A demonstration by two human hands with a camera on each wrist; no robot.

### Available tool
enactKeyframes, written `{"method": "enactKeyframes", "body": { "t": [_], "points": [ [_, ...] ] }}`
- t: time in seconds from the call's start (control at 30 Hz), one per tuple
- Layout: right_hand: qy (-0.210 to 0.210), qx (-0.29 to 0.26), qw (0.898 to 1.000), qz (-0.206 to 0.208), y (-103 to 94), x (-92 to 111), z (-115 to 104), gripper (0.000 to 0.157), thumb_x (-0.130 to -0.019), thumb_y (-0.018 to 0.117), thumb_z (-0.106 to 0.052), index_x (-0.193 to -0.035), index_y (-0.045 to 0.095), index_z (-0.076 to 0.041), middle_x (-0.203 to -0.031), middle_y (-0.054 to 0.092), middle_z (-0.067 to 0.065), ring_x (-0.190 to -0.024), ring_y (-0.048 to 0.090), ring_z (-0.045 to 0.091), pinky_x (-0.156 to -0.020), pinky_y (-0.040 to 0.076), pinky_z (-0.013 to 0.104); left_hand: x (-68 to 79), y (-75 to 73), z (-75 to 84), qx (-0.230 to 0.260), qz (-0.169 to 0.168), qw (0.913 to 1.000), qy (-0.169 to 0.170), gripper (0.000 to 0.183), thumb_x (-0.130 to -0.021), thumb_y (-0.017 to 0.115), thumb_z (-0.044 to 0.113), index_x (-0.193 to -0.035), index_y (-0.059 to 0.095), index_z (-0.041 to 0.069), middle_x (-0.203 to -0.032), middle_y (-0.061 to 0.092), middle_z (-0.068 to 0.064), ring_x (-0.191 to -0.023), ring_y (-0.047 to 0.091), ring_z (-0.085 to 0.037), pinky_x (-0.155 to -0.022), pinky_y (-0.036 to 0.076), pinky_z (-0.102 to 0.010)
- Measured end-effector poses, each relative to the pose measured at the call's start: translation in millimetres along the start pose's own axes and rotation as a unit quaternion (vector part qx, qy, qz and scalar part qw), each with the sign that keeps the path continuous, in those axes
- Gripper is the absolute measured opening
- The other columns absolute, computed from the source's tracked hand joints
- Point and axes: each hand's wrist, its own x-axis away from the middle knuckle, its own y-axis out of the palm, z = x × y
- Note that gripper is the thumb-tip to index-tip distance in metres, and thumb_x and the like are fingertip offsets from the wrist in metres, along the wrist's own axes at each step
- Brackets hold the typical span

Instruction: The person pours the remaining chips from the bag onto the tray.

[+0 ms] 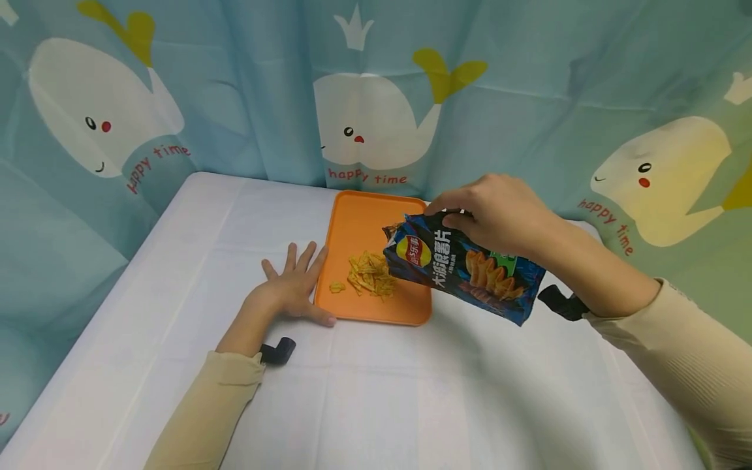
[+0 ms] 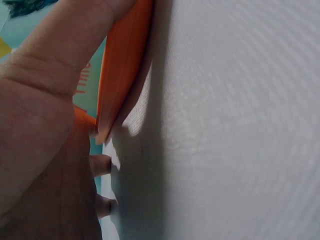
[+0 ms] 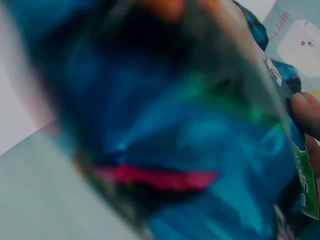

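My right hand [image 1: 493, 212] pinches the upper edge of a dark blue chip bag [image 1: 464, 264], thumb on its printed face. Tilted, with its torn end to the left, the bag hangs over the right side of an orange tray [image 1: 376, 215]. Ridged potato chips [image 1: 370, 274] lie in a pile on the tray, and one small piece sits apart to the left. Fingers spread, my left hand [image 1: 290, 287] rests along the tray's left edge, its thumb at the near corner. In the right wrist view the bag [image 3: 200, 130] fills most of the picture, blurred.
A white cloth [image 1: 376, 391] covers the table. Behind it hangs a light blue curtain [image 1: 258, 98] printed with whales, close to the tray's far edge. Dark wrist-camera mounts show at both cuffs.
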Motion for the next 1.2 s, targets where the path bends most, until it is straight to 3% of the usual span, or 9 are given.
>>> {"method": "enactKeyframes", "body": {
  "t": [0.8,0.93,1.2],
  "points": [
    [0.011,0.021,0.999,-0.029,-12.9,1.3,-1.4,0.028,-0.095,0.068,-0.015,-0.119,0.073,-0.029,-0.054,0.051,-0.006,-0.045,0.042,0.012,-0.044,0.034,0.029,-3.9,0.6,1.4,0.002,-0.005,1.0,-0.002,0.145,-0.061,0.081,0.073,-0.161,-0.006,0.014,-0.166,-0.013,-0.018,-0.147,-0.021,-0.049,-0.098,-0.011,-0.085],
    [0.0,0.026,0.999,-0.029,-12.3,0.3,-2.8,0.027,-0.095,0.067,-0.015,-0.118,0.073,-0.028,-0.054,0.05,-0.006,-0.044,0.041,0.012,-0.043,0.034,0.029,-4.0,1.0,1.2,0.005,-0.006,1.0,-0.001,0.145,-0.061,0.081,0.073,-0.161,-0.006,0.014,-0.166,-0.014,-0.017,-0.147,-0.021,-0.049,-0.098,-0.011,-0.085],
    [-0.038,0.048,0.998,-0.021,-15.0,-10.5,-5.2,0.023,-0.093,0.07,-0.013,-0.113,0.075,-0.024,-0.068,0.067,-0.002,-0.049,0.047,0.012,-0.043,0.036,0.029,-1.8,-0.8,1.1,0.002,-0.002,1.0,0.0,0.144,-0.062,0.081,0.072,-0.161,-0.005,0.013,-0.166,-0.012,-0.018,-0.147,-0.02,-0.049,-0.098,-0.01,-0.085]
  ]
}}
